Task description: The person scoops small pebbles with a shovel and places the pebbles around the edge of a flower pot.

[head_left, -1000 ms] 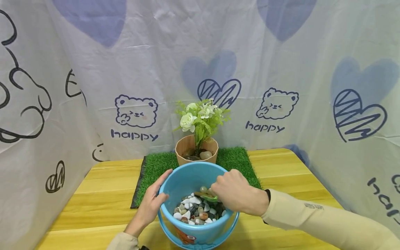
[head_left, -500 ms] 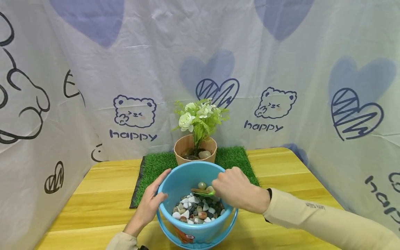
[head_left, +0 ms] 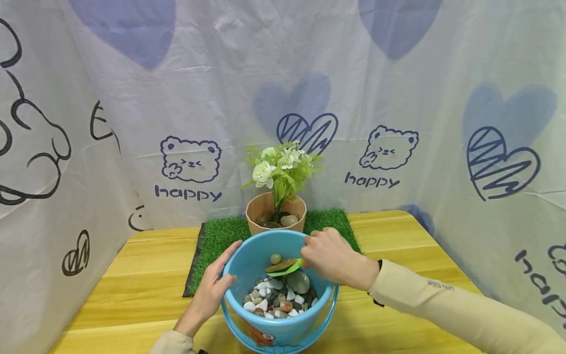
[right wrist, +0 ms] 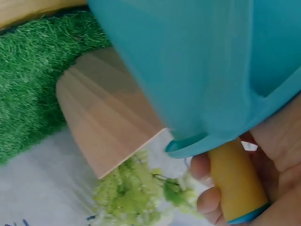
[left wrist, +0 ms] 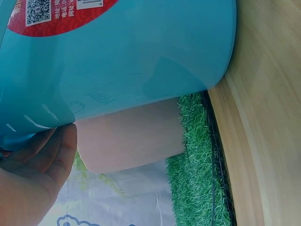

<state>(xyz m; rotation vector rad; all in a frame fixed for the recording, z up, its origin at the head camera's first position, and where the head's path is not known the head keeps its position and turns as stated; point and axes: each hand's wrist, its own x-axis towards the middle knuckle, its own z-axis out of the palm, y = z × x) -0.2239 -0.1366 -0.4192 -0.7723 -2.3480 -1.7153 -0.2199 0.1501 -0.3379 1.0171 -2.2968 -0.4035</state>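
Observation:
A light blue bucket (head_left: 254,255) stands tilted toward me in the head view, with mixed pebbles (head_left: 270,301) and a larger grey stone (head_left: 298,282) inside. My left hand (head_left: 212,286) grips its left rim, thumb over the inside and fingers along the outer wall. In my right hand (head_left: 333,258), at the right rim, is a toy shovel with a yellow handle (right wrist: 237,181) and a green blade (head_left: 289,270). A flat brown stone (head_left: 279,266) lies on the blade, raised above the pebbles. A round greenish stone (head_left: 275,258) shows just behind it.
Right behind the bucket, a ribbed tan flowerpot (head_left: 276,226) with white flowers (head_left: 265,173) and a few stones stands on a green turf mat (head_left: 223,236). Both are on a wooden table (head_left: 150,275). A printed white cloth (head_left: 212,98) hangs around the back and sides.
The shovel has risen out of the pebbles with the brown stone on its blade, uncovering the large grey stone. My right hand has moved slightly up; my left hand keeps its hold.

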